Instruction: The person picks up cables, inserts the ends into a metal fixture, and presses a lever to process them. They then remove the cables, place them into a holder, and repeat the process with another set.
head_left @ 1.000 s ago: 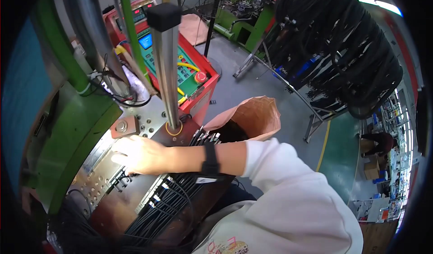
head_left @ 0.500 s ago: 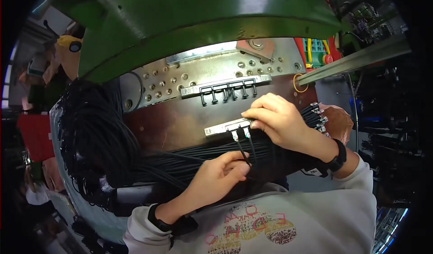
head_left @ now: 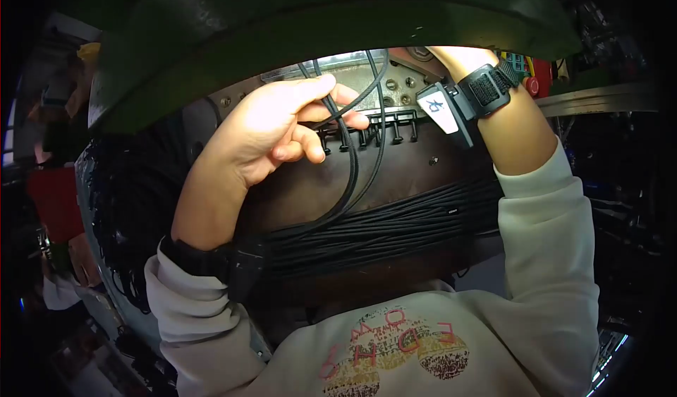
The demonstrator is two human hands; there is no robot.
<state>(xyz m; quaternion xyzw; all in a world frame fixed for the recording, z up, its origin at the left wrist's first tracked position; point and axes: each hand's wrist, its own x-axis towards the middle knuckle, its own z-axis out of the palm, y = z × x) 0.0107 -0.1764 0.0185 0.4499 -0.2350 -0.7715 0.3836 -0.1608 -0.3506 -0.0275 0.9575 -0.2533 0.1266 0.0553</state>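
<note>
While the big green-painted cast-metal machine housing (head_left: 338, 16) arches over the top of the view, a thick bundle of thin black cables (head_left: 395, 228) lies beneath it, running roughly level across the dark brown metal work plate (head_left: 423, 175) from the left forearm to the right sleeve. The strands are slim, glossy and packed side by side, and at the far left they spill into a loose dark mass (head_left: 120, 206) hanging off the plate's edge. Two or three single black cable strands (head_left: 350, 164) rise out of the bundle in a curve, pass in front of the row of small black pegs (head_left: 367, 130) on a grey bolted metal bar (head_left: 367, 80), and go up under the housing. The left hand (head_left: 271, 132) is raised over the plate, wrist bent back, fingers curled, with thumb and forefinger pinching these lifted strands near the pegs. The right forearm reaches steeply upward at the right, wearing a black strap wristband with a small white tag (head_left: 462, 101); the right hand (head_left: 458, 57) is mostly hidden under the housing, so whether it grips anything cannot be told. Both arms wear cream-coloured sleeves.
</note>
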